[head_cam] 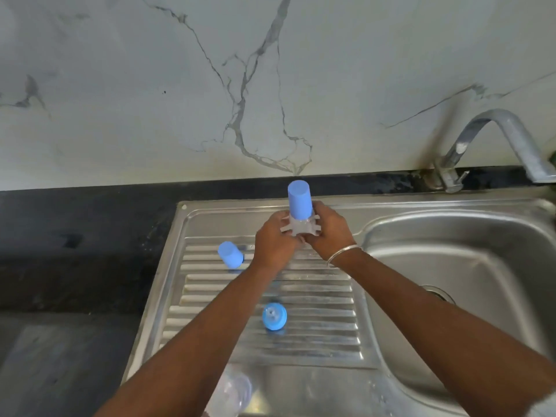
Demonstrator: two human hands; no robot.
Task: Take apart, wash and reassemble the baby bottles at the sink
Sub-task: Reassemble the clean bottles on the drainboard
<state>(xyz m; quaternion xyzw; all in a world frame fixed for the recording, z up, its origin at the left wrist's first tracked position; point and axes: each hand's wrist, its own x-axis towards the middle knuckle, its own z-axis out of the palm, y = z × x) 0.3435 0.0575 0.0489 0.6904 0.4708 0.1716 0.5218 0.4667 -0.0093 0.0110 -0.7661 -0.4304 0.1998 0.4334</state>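
A baby bottle with a blue cap [298, 200] and a clear handle ring [301, 225] stands upright above the ribbed draining board [319, 341]. My left hand [275, 240] and my right hand [329, 233] both grip its upper part just below the cap; the bottle body is hidden behind my hands. A second blue cap [230, 254] lies tilted on the board to the left. A blue screw ring with its teat [274, 316] lies nearer to me. A clear bottle body [233, 392] lies at the board's near edge.
The steel sink basin [469, 266] with its drain [437, 293] is to the right, with a metal tap [493, 136] behind it. A dark stone counter [75, 251] runs to the left, under a marble wall [180, 85].
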